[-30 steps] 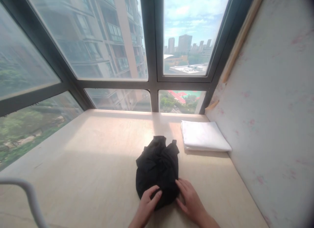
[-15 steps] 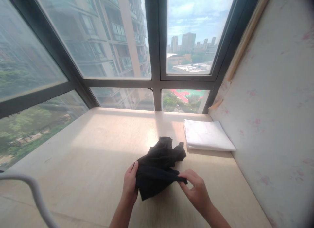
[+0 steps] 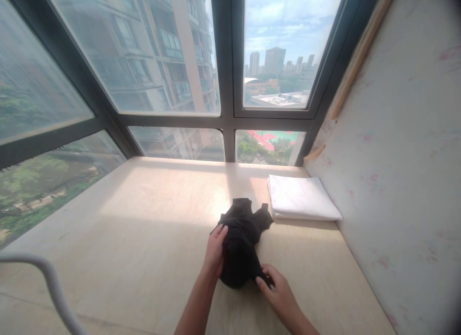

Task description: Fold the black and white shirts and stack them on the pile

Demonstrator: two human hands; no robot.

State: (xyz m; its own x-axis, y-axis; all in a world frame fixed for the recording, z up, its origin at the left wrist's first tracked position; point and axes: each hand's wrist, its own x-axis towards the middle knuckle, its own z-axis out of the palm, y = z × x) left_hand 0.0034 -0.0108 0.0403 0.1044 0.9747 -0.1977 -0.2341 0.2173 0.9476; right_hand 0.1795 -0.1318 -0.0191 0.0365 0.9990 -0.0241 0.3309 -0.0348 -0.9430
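Note:
A bunched black cloth [image 3: 239, 253] lies on the pale wooden surface [image 3: 151, 248], its far end spread into several flaps. My left hand [image 3: 216, 251] grips its left side, with the fingers on top of the fabric. At the lower right, my right hand [image 3: 272, 282] pinches a corner of the same cloth between thumb and fingers. The near part of the cloth looks rounded and slightly raised between both hands. What lies inside its folds is hidden.
A folded white cloth [image 3: 302, 198] lies at the back right, beside the patterned wall [image 3: 399, 181]. Dark window frames [image 3: 226, 119] rise behind the surface. A curved white tube [image 3: 50, 277] stands at the lower left.
My left hand has moved right and slightly forward on the black cloth. My right hand has shifted slightly down and left with its corner. The near part of the cloth has gathered narrower.

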